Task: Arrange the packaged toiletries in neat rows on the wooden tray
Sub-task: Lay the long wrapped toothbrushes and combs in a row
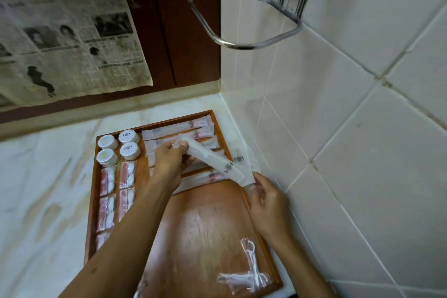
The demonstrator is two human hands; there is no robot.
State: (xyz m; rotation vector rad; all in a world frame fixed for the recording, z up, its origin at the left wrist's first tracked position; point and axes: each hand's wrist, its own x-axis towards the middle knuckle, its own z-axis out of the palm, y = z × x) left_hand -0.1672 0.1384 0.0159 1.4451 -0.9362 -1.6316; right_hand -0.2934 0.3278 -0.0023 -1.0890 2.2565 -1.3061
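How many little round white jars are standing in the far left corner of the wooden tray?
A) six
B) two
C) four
C: four round white jars stand two by two in the far left corner of the wooden tray, while the left hand and right hand hold a long white packet by its ends.

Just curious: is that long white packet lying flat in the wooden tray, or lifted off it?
Lifted: both hands hold the long white packet by its ends, slanted above the wooden tray.
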